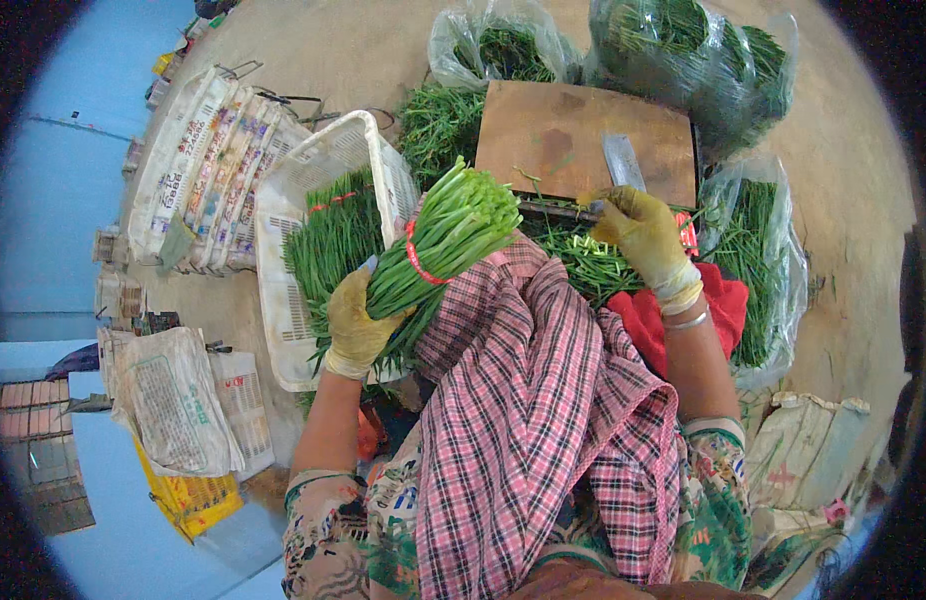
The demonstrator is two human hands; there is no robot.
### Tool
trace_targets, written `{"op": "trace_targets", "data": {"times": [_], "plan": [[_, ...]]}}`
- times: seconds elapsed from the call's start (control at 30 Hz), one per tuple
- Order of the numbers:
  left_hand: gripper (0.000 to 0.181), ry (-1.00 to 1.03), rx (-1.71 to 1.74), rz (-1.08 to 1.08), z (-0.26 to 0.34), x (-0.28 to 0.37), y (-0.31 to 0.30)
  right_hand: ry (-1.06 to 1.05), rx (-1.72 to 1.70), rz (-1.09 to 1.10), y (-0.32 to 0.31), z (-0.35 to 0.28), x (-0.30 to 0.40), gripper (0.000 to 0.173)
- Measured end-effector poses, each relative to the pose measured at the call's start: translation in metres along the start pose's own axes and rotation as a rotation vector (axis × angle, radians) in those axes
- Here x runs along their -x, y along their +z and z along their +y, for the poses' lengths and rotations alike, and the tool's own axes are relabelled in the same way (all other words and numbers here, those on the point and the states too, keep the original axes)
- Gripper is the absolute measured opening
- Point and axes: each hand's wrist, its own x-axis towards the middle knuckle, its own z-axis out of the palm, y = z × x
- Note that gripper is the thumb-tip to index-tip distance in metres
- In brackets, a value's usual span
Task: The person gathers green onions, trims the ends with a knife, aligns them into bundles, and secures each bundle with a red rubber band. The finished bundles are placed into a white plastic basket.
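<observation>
My left hand (360, 322), in a yellowed glove, grips a thick bunch of green garlic chives (448, 232) bound with a red printed band. The bunch slants up to the right, its pale cut ends at the top, over the rim of a white plastic crate (268, 300) holding more banded chives (335, 225). My right hand (635, 232), gloved too, is at the near edge of a wooden board (560, 135), fingers curled; whether something small is between them cannot be told. Just beyond it a metal blade (623, 161) lies on the board. Loose chives (594, 262) lie below that hand.
Clear plastic bags of chives (508, 52) stand behind and to the right (755, 255) of the board. Stacked white crates (200, 172) are at left, with a yellow crate (185, 495) lower down. A red cloth (722, 307) lies under my right forearm. Folded sacks (804, 450) lie at lower right.
</observation>
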Motion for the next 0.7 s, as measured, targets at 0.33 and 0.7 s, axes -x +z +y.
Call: {"op": "trace_targets", "data": {"times": [0.33,0.7], "plan": [[0.087,0.126,-0.028,-0.098,0.01,-0.028,0.005,-0.711,0.741,-0.098,0.046,-0.076,0.002,0.031],[0.09,0.029,0.013,0.017,-0.006,-0.011,-0.003,-0.467,0.433,0.255,-0.028,0.033,-0.035,0.017]]}}
